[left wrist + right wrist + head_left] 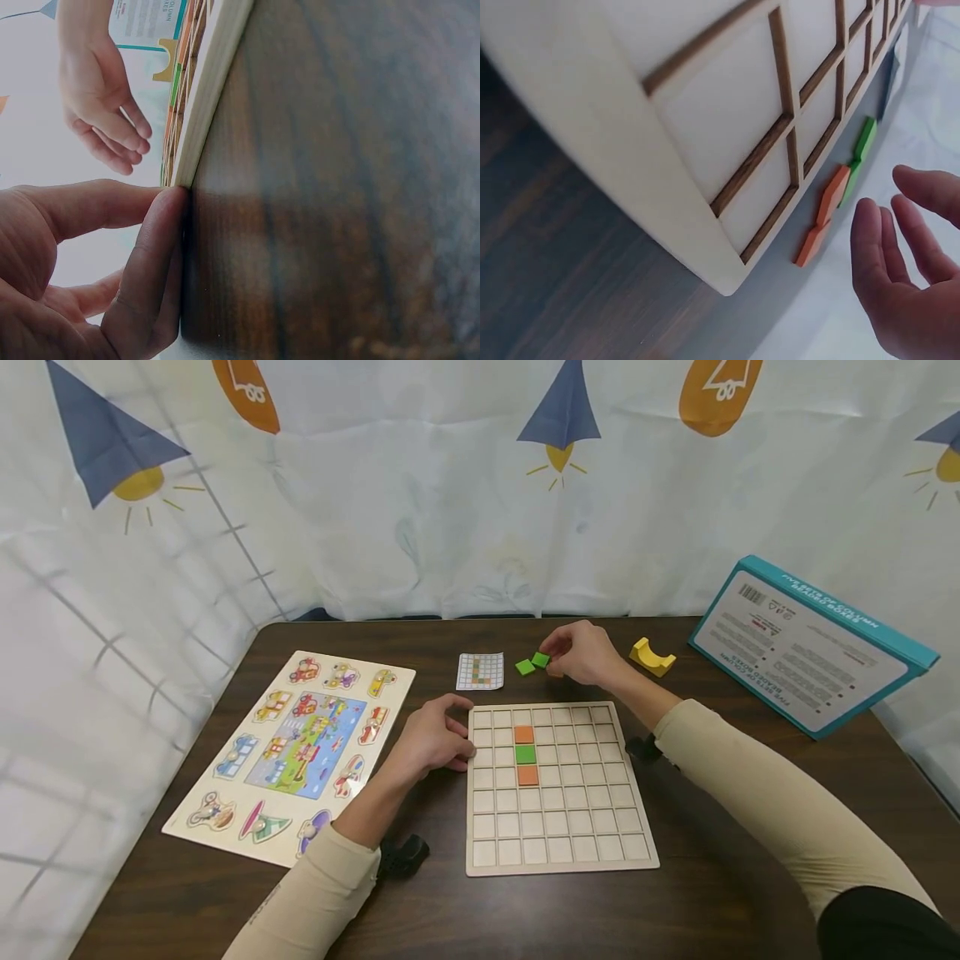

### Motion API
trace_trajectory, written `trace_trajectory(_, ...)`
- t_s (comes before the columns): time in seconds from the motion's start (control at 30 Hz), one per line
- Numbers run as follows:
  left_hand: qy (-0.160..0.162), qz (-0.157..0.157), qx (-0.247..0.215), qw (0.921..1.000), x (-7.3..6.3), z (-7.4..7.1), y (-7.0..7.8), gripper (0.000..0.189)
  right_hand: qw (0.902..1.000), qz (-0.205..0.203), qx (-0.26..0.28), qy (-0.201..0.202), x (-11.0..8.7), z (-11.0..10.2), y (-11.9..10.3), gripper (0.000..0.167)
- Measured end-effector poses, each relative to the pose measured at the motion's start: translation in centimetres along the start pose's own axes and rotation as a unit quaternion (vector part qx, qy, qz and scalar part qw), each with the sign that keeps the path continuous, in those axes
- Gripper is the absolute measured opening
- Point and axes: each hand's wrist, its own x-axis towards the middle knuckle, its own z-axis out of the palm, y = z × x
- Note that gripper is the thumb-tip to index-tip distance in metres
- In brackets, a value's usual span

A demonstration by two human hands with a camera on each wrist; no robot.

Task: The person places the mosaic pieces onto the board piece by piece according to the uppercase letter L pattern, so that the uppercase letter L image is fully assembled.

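A pale wooden grid board (558, 835) lies flat on the table, with an orange tile (523, 734), a green tile (526, 754) and another orange tile (528, 775) in one column. At its upper left edge, my left hand (435, 737) holds the board between thumb and fingers, fingertips right at the rim (196, 139). Behind the board, my right hand (583, 653) hovers with parted fingers around nothing. Beside its fingertips lie two loose green tiles (525, 667). Two loose orange tiles (826, 206) show in the right wrist view; in the head view the right hand hides them.
A small pattern card (480, 672) lies behind the board. To the left is a vehicle peg puzzle (352, 672). A yellow curved block (652, 657) and a teal-edged box (806, 643) stand at the right. A printed curtain (435, 510) hangs behind the table.
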Motion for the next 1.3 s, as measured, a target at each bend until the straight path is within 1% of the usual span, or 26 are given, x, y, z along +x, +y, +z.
trace_trajectory(0.13,0.001,0.001,-0.002,1.0000,-0.1,-0.1,-0.1,0.070,1.0000,0.003,-0.002,0.004,0.8,0.3,0.1,0.028)
trace_trajectory(0.27,0.003,0.000,-0.001,1.0000,-0.1,-0.2,-0.1,0.070,0.9999,0.010,0.005,0.001,1.5,0.7,0.2,0.027)
trace_trajectory(0.47,0.003,-0.001,-0.003,1.0000,-0.1,-0.2,-0.3,0.071,0.9999,0.016,-0.001,-0.001,2.2,1.0,0.3,0.028)
trace_trajectory(0.83,0.004,-0.001,-0.002,1.0000,0.0,-0.1,-0.2,0.070,0.9996,0.010,-0.028,-0.002,2.8,1.4,0.4,0.032)
trace_trajectory(1.1,0.005,-0.002,-0.001,1.0000,0.0,0.0,-0.2,0.069,0.9992,0.009,-0.039,-0.007,3.1,1.5,0.5,0.031)
trace_trajectory(1.3,0.007,0.000,0.000,1.0000,0.0,0.1,-0.2,0.069,0.9985,0.001,-0.054,-0.011,3.3,1.5,0.3,0.030)
